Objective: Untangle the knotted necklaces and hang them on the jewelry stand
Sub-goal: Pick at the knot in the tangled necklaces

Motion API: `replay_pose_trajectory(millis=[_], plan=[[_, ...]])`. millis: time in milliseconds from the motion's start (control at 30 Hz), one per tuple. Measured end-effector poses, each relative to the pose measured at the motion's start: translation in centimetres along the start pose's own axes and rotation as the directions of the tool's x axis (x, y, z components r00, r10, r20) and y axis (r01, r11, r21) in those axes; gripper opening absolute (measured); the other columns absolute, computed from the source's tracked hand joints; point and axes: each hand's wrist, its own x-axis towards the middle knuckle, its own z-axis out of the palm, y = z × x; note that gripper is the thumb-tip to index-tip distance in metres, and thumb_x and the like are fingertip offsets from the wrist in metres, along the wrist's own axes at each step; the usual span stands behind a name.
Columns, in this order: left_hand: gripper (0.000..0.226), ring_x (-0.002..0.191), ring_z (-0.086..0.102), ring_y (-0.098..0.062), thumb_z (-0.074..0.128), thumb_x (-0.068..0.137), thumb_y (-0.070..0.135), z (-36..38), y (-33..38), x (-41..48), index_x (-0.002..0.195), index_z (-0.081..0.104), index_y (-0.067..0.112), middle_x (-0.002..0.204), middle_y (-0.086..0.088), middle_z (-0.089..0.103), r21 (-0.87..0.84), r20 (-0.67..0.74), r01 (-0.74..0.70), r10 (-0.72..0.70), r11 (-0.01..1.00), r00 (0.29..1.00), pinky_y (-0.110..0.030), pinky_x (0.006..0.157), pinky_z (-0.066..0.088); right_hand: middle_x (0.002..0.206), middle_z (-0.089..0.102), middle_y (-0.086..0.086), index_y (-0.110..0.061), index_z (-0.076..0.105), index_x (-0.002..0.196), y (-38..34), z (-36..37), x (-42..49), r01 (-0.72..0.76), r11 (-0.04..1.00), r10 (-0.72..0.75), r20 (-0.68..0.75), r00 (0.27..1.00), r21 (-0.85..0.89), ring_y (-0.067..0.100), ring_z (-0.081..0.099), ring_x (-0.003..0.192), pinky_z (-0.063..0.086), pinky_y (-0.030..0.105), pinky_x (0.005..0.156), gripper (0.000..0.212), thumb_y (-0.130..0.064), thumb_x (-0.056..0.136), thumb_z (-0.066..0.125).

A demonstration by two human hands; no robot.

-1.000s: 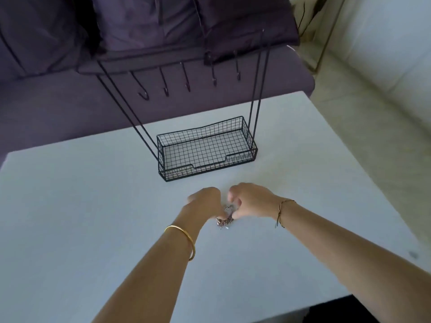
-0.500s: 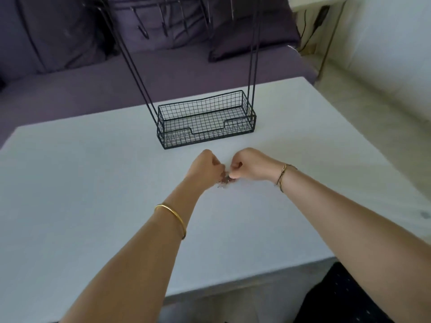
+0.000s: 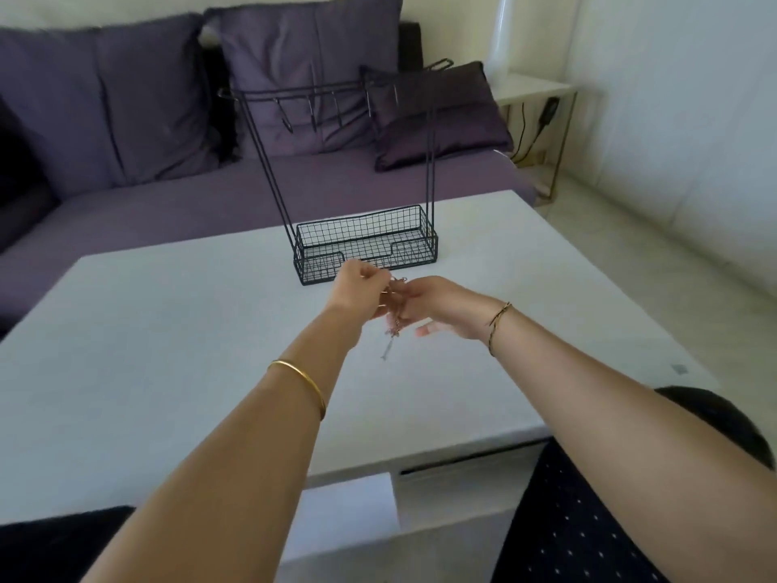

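A big purple sofa (image 3: 210, 212) with cushions sits at the back. In front of it is a wide white tabletop (image 3: 168, 372). A black wire stand (image 3: 366, 246) is on the far part of the tabletop. It has a basket at the bottom and a bar across the top. The two hands are held up over the tabletop, close together, just in front of the basket. The left hand (image 3: 357, 288) has its fingers curled and pinches the top of the necklaces (image 3: 392, 328). The right hand (image 3: 437, 307) is right beside it and holds the same bunch from the other side, with its thumb sticking out below. The necklaces are one small shiny clump between the hands, and a thin bit hangs down under them, off the tabletop. They look very light, floppy and slippery, and the thin chains could probably snap if yanked. I think it is best to pinch one chain close to the knot with the fingertips and pull gently. The little hooks (image 3: 313, 115) on the top bar have nothing on them, so no necklace is hung yet.
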Motion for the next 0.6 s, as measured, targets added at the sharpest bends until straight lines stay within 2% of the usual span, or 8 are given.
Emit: replay_pose_trajectory(millis=[67,133,267,400,533,600], plan=[[0.016,0.074,0.066,-0.021,0.048,0.097,0.006,0.0,0.4,-0.4,0.081,0.050,0.008,0.093,-0.014,0.071,-0.079,0.011,0.013,-0.012,0.997,1.000,-0.028,0.064,0.057,0.086,0.067,0.001,-0.018,0.063,0.092,-0.2,0.0,-0.3,-0.001,0.998,-0.001,0.029,1.000,0.064,0.017,0.063,0.084,0.043,0.035,0.081,0.016,-0.007,0.090,0.051],[0.016,0.074,0.065,-0.018,0.047,0.098,0.007,-0.1,0.7,-0.6,0.082,0.050,0.009,0.091,-0.010,0.070,-0.113,0.008,0.022,-0.021,0.993,1.000,-0.026,0.063,0.056,0.084,0.067,0.004,-0.013,0.060,0.089,-0.3,0.1,-0.5,0.017,0.997,-0.016,-0.010,1.000,0.080,0.019,0.064,0.079,0.045,0.035,0.082,0.005,-0.013,0.092,0.055],[0.003,0.078,0.063,-0.017,0.051,0.096,0.009,-0.4,0.3,0.1,0.095,0.050,0.007,0.094,-0.010,0.064,-0.050,-0.071,0.043,-0.047,0.998,0.996,-0.028,0.065,0.056,0.081,0.067,0.007,-0.010,0.063,0.084,-0.1,0.3,-0.4,0.057,0.989,-0.038,-0.138,0.990,0.134,0.020,0.063,0.073,0.052,0.031,0.075,0.008,-0.012,0.091,0.060],[0.017,0.073,0.063,-0.016,0.051,0.097,0.010,-0.4,0.1,0.5,0.109,0.057,0.000,0.089,-0.010,0.063,-0.001,-0.085,0.109,-0.109,0.994,0.990,-0.027,0.061,0.058,0.085,0.065,0.008,-0.010,0.067,0.085,-0.1,0.3,-0.6,0.041,0.991,-0.013,-0.216,0.976,0.124,0.021,0.064,0.073,0.048,0.027,0.070,0.011,-0.012,0.091,0.058],[0.019,0.064,0.064,-0.013,0.046,0.098,0.005,-0.1,0.7,1.0,0.096,0.063,-0.002,0.079,-0.008,0.068,-0.030,-0.062,0.157,-0.159,0.987,0.985,-0.024,0.056,0.055,0.085,0.064,0.009,-0.007,0.067,0.086,-0.7,-0.1,-0.6,0.020,0.993,0.016,-0.303,0.953,0.114,0.019,0.065,0.073,0.048,0.028,0.070,0.011,-0.010,0.090,0.057],[0.020,0.063,0.064,-0.013,0.044,0.098,0.006,0.1,0.7,1.4,0.086,0.060,0.002,0.074,-0.005,0.067,-0.035,-0.061,0.145,-0.147,0.989,0.987,-0.025,0.059,0.053,0.083,0.065,0.008,-0.009,0.065,0.081,-0.9,-0.4,-0.6,0.021,0.991,0.023,-0.329,0.944,0.129,0.017,0.065,0.072,0.050,0.030,0.073,0.013,-0.011,0.091,0.056]])
